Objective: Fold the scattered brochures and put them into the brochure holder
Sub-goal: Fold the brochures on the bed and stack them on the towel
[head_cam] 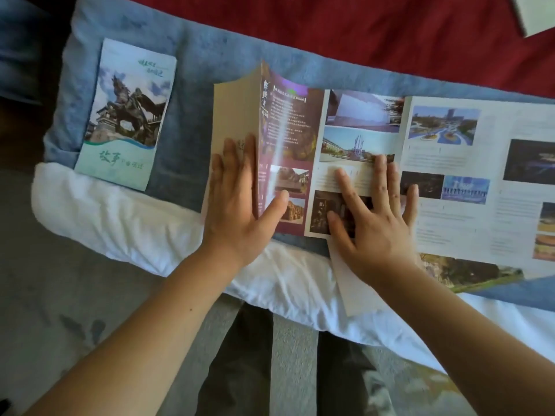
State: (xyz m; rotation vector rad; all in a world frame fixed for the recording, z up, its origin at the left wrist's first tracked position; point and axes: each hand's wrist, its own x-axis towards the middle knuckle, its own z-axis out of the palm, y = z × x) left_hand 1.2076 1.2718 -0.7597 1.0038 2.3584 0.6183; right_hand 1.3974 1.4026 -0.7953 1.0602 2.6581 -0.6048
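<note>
A long multi-panel brochure [360,127] lies unfolded across the blue cloth [192,85], its left beige panel raised along a crease. My left hand [237,202] holds that raised panel, fingers flat on its outer side and thumb on the purple inner panel. My right hand [375,211] presses flat with spread fingers on the photo panel beside it. A folded brochure [126,115] with a horse statue cover lies apart at the left. Another brochure [468,274] lies partly under the unfolded one at the lower right. No brochure holder is visible.
The blue cloth covers a bed with a white sheet [126,223] along its near edge and a red cover [360,31] beyond. A white object's corner [534,13] shows at the top right. Grey patterned carpet [60,310] lies below, with my legs in dark trousers.
</note>
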